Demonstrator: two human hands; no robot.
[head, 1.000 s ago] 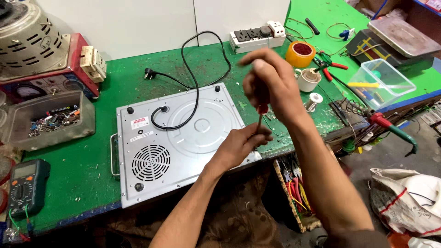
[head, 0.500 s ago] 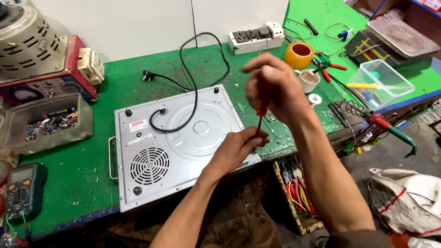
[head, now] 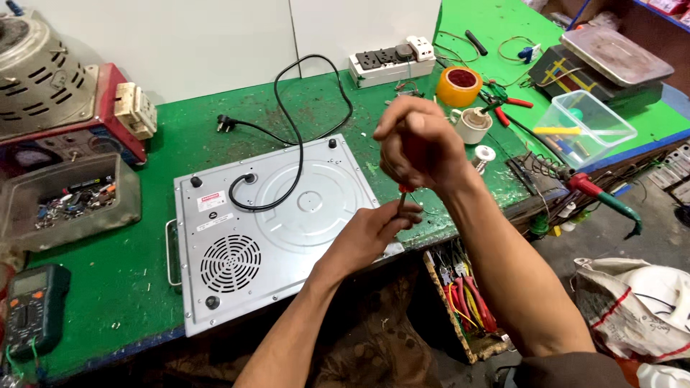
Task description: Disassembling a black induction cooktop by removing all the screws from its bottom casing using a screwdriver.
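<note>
Head view: a cooktop (head: 277, 230) lies upside down on a green desk (head: 129, 287), its grey base and round fan grille facing up and its black cord (head: 298, 136) looped across it. The right hand (head: 420, 147) is closed in a fist around the handle of a screwdriver (head: 404, 195), held upright over the cooktop's near right corner. The left hand (head: 377, 230) rests at that corner, fingers loosely curled and pinching the screwdriver's shaft near the tip. A multimeter (head: 32, 309) lies far left; a tape roll (head: 460, 86) stands behind the hands.
</note>
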